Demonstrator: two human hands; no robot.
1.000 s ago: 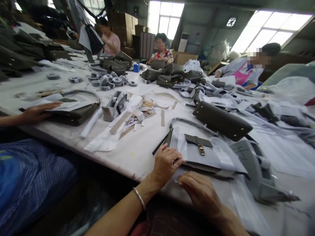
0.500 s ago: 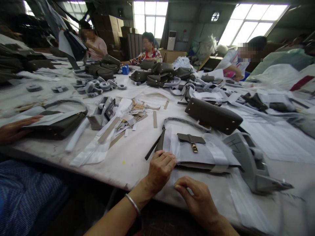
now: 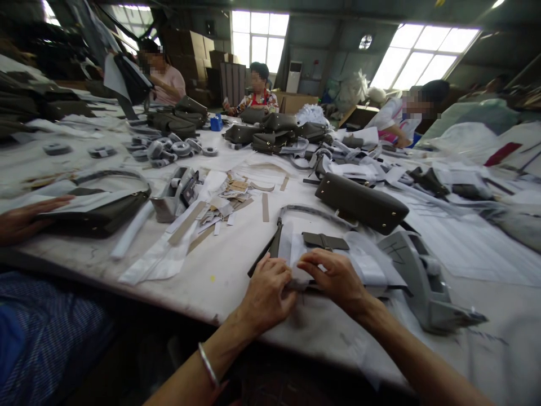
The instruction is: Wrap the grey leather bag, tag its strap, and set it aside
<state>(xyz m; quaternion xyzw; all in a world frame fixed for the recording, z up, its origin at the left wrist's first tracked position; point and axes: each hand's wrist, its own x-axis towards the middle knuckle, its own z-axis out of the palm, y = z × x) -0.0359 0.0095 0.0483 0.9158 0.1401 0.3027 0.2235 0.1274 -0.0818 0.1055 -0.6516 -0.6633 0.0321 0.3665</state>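
A flat grey handbag (image 3: pixel 372 266) wrapped in white paper lies near the table's front edge, its dark flap (image 3: pixel 324 241) facing up. My left hand (image 3: pixel 267 293) presses on the bag's near left corner, a metal bangle on that wrist. My right hand (image 3: pixel 333 276) rests on the bag just right of the left hand, fingers pinching the white paper. The bag's strap (image 3: pixel 313 211) loops away behind it. Another dark grey handbag (image 3: pixel 361 203) lies just beyond.
A grey tape dispenser (image 3: pixel 422 282) sits to the right of my hands, another (image 3: pixel 175 192) further left. A neighbour's hand (image 3: pixel 25 217) rests on a wrapped bag (image 3: pixel 99 211) at left. Paper scraps (image 3: pixel 228 200), tape rolls (image 3: pixel 177 148) and several bags cover the table; three people work at the far side.
My right hand has moved up from the table's front edge onto the wrapped bag, beside my left hand. The left hand has stayed at the bag's corner.
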